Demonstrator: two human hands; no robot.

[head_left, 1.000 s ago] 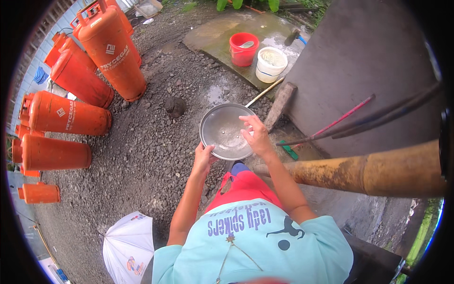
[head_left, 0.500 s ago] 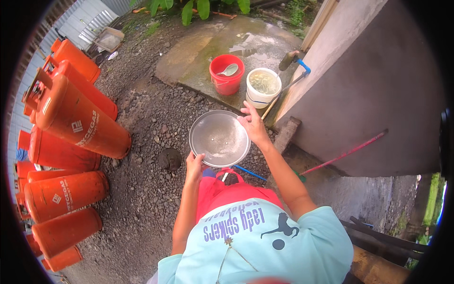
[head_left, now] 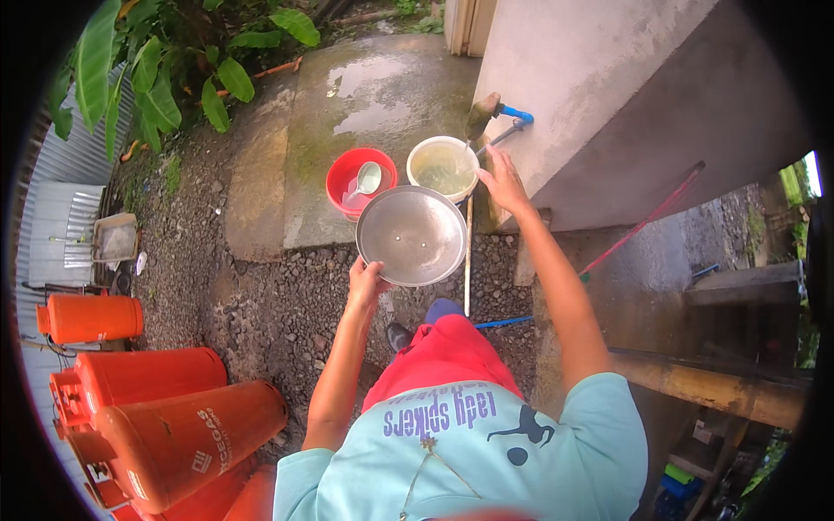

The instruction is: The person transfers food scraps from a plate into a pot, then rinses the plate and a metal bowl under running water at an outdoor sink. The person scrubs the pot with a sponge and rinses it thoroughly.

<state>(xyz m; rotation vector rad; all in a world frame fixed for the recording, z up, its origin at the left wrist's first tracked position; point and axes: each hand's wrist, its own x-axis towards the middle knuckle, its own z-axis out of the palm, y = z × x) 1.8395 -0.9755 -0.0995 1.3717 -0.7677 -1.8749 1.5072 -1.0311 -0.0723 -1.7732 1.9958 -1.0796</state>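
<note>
My left hand (head_left: 366,282) is closed on the near-left rim of a round, shallow metal lid (head_left: 413,234), its grey face turned up with two small bright spots near the middle. My right hand (head_left: 504,181) has let go of any hold, fingers apart, just right of the white bucket (head_left: 419,187) and below the tap. That bucket holds water, with a thin stream falling into it from the blue-pipe tap (head_left: 516,116). Beside it on the left stands a red bucket (head_left: 334,187) with a pale green dipper (head_left: 368,178) inside; the lid's far edge overlaps both buckets in view.
Orange gas cylinders (head_left: 191,434) crowd the lower left. A wet concrete slab (head_left: 365,95) lies under the buckets, gravel (head_left: 261,304) nearer me. A grey wall (head_left: 556,87) rises at right, with a pink pole (head_left: 643,217) leaning there. Leafy plants (head_left: 156,78) hang at far left.
I have come closer to the buckets, and the lid now reaches their near rims. My right hand has left the lid's edge and moved right, toward the tap.
</note>
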